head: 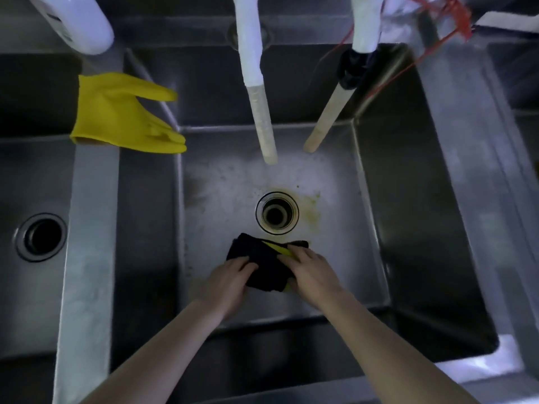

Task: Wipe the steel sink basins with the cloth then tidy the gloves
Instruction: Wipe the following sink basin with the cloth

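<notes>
A dark cloth (262, 259) with a yellow patch lies on the floor of the middle steel basin (335, 228), just in front of its drain (277, 213). My left hand (226, 282) grips the cloth's near left side. My right hand (310, 272) holds its right side, fingers over the yellow patch. Yellowish stains ring the drain. A yellow rubber glove (122, 115) hangs over the divider (87, 228) between the left and middle basins, fingers pointing right.
Two wrapped tap spouts (261, 112) (329, 121) hang over the middle basin's back. A white pipe (81, 24) sits at top left. The left basin has its own drain (40, 237). Red string (437, 30) dangles at top right. A third basin edge (519, 118) shows at right.
</notes>
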The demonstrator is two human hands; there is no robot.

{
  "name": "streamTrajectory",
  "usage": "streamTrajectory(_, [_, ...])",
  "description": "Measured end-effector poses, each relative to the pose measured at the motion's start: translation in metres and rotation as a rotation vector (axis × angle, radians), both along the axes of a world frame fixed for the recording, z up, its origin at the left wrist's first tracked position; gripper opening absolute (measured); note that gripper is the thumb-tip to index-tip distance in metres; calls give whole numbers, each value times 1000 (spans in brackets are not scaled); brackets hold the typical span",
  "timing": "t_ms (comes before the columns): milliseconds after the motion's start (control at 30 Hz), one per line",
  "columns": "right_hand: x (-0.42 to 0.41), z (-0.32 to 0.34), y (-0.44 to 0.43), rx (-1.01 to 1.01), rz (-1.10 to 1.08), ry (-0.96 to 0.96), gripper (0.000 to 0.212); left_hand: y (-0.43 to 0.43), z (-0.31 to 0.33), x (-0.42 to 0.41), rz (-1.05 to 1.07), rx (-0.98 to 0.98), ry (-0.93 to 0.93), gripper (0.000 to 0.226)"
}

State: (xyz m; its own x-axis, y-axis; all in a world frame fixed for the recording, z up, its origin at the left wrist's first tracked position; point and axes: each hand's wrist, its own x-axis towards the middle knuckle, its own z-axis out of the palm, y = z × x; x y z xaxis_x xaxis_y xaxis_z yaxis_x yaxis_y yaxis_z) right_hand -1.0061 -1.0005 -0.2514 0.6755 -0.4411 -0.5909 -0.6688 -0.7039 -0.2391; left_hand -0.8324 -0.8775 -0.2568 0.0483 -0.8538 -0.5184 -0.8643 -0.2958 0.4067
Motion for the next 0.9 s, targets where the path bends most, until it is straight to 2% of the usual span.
streamTrajectory(200, [21, -33, 6, -12, 232, -50, 76, 10, -9, 7, 225, -41, -28, 51])
streamTrajectory(300, [36, -52, 15, -21, 237, -34, 81, 24, -11, 14, 265, -69, -82, 52])
streamTrajectory(433, [35, -62, 30, -63, 265, 1, 87, 46, -10, 22, 273, 54, -197, 60])
streamTrajectory(533, [18, -65, 38, -46, 539, -60, 83, 55, -6, 27, 249, 193, -292, 59])
streamTrajectory(633, [16, -51, 45, 84, 754, 10, 72, 64, 3, 33, 209, 178, -339, 51])
streamTrajectory(700, [21, -56, 51, 96, 793, 3, 69, 68, 9, 40, 117, 181, -405, 45])
streamTrajectory(800, [36, -65, 54, 53, 869, -35, 71, 66, 28, 46, 36, 71, -471, 29])
streamTrajectory(900, [65, -76, 74, -21, 871, -80, 75, 62, 46, 48, -13, 17, -474, 35])
